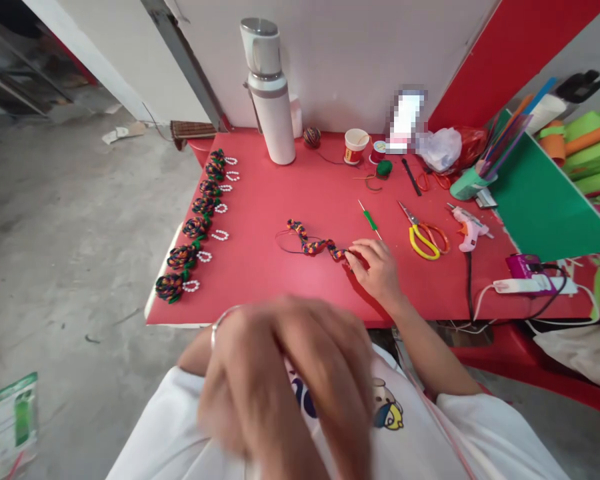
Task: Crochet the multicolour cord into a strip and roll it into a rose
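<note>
A wavy crocheted strip (316, 247) in dark multicoloured yarn lies on the red table, with a loose yarn tail looped beside its left part. My right hand (377, 267) rests at the strip's right end, thumb and fingers closed on it. Close to the camera, my left hand (290, 373) is raised in front of my lap, large and blurred, with a bracelet on the wrist. Its fingers bend toward the camera and their tips are hard to make out. Just beyond my right hand lies a crochet hook (369, 218) with a green grip.
Several yarn flowers (197, 227) with white bead loops line the table's left edge. A white thermos (273, 110), a yarn ball (312, 137) and a paper cup (355, 145) stand at the back. Scissors (423, 240), a pink glue gun (470, 229) and a power strip (525, 286) lie right.
</note>
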`<state>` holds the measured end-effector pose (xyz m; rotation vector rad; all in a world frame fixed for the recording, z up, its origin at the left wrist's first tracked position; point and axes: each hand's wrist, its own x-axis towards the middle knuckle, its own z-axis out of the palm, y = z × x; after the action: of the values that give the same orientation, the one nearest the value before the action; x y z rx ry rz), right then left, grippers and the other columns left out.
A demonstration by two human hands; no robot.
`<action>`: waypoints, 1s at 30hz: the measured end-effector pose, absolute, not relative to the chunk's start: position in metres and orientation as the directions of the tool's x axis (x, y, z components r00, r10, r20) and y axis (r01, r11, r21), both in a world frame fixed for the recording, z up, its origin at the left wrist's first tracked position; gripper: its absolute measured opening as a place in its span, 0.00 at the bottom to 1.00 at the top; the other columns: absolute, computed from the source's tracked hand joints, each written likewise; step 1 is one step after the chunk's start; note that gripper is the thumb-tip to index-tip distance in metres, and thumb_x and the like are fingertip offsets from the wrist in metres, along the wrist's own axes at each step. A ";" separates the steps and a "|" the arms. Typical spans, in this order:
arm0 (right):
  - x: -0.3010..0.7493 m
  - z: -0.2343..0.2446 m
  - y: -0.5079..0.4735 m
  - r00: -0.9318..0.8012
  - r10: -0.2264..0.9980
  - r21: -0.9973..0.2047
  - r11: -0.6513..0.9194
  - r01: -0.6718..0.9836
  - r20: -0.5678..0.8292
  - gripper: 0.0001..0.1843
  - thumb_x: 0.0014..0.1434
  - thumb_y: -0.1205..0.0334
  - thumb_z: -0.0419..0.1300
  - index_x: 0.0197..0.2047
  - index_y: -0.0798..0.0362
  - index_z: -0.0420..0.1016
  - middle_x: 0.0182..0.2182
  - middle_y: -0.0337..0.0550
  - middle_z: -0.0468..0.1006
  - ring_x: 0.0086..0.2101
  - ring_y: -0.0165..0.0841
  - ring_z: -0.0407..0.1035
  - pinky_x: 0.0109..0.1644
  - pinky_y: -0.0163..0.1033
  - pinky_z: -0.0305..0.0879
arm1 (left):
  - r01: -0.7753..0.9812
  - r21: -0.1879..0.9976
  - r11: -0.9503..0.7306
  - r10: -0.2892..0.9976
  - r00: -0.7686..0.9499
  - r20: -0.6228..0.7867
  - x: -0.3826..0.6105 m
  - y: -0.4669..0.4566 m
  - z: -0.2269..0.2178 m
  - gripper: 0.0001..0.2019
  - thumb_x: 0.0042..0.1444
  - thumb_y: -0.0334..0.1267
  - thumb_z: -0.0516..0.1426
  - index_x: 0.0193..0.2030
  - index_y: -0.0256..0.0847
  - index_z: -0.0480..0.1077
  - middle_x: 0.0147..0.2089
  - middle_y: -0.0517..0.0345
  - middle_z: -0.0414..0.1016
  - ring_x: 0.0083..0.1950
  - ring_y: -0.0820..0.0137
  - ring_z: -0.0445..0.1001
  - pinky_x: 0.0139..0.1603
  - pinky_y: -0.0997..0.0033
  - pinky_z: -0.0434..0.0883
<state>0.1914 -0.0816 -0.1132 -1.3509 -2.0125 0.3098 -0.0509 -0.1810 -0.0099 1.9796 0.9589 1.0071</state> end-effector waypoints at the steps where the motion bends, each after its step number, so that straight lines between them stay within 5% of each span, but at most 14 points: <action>1: 0.191 -0.113 -0.076 -0.236 0.891 -0.531 0.425 0.733 0.387 0.15 0.68 0.51 0.59 0.51 0.48 0.81 0.50 0.50 0.82 0.53 0.44 0.73 0.62 0.51 0.68 | 0.220 0.862 -0.457 0.849 0.397 0.349 -0.054 -0.155 -0.013 0.23 0.51 0.71 0.58 0.37 0.59 0.83 0.32 0.49 0.81 0.36 0.54 0.80 0.30 0.51 0.73; 3: 0.189 -0.113 -0.066 -0.276 0.907 -0.507 0.408 0.759 0.317 0.17 0.67 0.48 0.60 0.50 0.49 0.81 0.50 0.51 0.82 0.53 0.45 0.72 0.62 0.52 0.67 | 0.235 0.873 -0.428 0.878 0.337 0.339 -0.057 -0.099 -0.028 0.20 0.55 0.63 0.62 0.38 0.50 0.83 0.36 0.47 0.81 0.41 0.54 0.80 0.40 0.52 0.74; 5: 0.186 -0.115 -0.058 -0.316 0.921 -0.485 0.390 0.783 0.230 0.16 0.65 0.46 0.63 0.43 0.49 0.82 0.48 0.50 0.82 0.51 0.45 0.72 0.59 0.51 0.68 | 0.448 0.767 -0.459 0.882 0.337 0.331 -0.059 -0.053 -0.052 0.16 0.58 0.54 0.63 0.37 0.43 0.83 0.39 0.45 0.81 0.45 0.55 0.77 0.49 0.53 0.72; 9: 0.181 -0.115 -0.049 -0.364 0.925 -0.450 0.373 0.811 0.111 0.11 0.60 0.53 0.69 0.32 0.50 0.78 0.42 0.47 0.81 0.45 0.41 0.72 0.49 0.44 0.67 | 0.687 0.516 -0.511 0.850 0.495 0.182 -0.063 -0.017 -0.099 0.10 0.56 0.46 0.66 0.38 0.42 0.83 0.45 0.46 0.80 0.47 0.57 0.75 0.50 0.57 0.68; 13: 0.184 -0.103 -0.031 -0.394 0.919 -0.511 0.343 0.788 0.009 0.04 0.60 0.67 0.64 0.36 0.48 0.76 0.31 0.37 0.80 0.33 0.32 0.71 0.37 0.37 0.60 | 0.720 0.453 -0.525 0.836 0.537 0.115 -0.065 -0.016 -0.114 0.07 0.56 0.42 0.66 0.40 0.44 0.82 0.44 0.50 0.80 0.48 0.60 0.75 0.49 0.61 0.65; 17: 0.190 -0.094 0.002 -0.376 0.903 -0.390 0.429 0.815 0.208 0.10 0.62 0.71 0.58 0.41 0.48 0.78 0.39 0.42 0.82 0.39 0.35 0.73 0.39 0.38 0.61 | 0.761 0.427 -0.488 0.868 0.472 0.151 -0.065 -0.007 -0.113 0.06 0.56 0.40 0.64 0.37 0.42 0.81 0.39 0.51 0.80 0.44 0.61 0.74 0.45 0.62 0.64; 21: 0.186 -0.094 0.021 -0.423 0.848 -0.256 0.507 0.823 0.320 0.19 0.59 0.70 0.59 0.53 0.50 0.79 0.55 0.52 0.80 0.51 0.44 0.73 0.50 0.46 0.67 | 0.685 0.620 -0.383 0.922 0.244 0.299 -0.070 0.005 -0.119 0.04 0.55 0.33 0.61 0.32 0.40 0.78 0.34 0.53 0.79 0.37 0.67 0.74 0.41 0.67 0.67; 25: 0.168 -0.086 0.022 -0.597 0.745 -0.404 0.665 0.629 0.296 0.32 0.53 0.70 0.62 0.61 0.46 0.75 0.62 0.47 0.76 0.58 0.45 0.69 0.62 0.55 0.66 | 0.542 0.745 -0.389 0.914 0.126 0.386 -0.074 0.008 -0.122 0.06 0.55 0.30 0.60 0.35 0.40 0.79 0.34 0.55 0.81 0.34 0.69 0.76 0.41 0.68 0.69; 30: 0.139 -0.072 0.034 -0.622 0.753 -0.677 0.574 0.461 0.215 0.22 0.62 0.59 0.63 0.59 0.45 0.78 0.52 0.46 0.83 0.50 0.39 0.75 0.55 0.47 0.70 | 0.529 0.688 -0.497 0.856 0.169 0.488 -0.070 0.002 -0.116 0.06 0.61 0.35 0.60 0.38 0.43 0.81 0.39 0.53 0.83 0.41 0.66 0.79 0.49 0.63 0.69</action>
<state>0.1390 0.0338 -0.0721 -0.9708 -2.3192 0.7989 -0.0705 0.0017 -0.1161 2.0924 1.3155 1.2532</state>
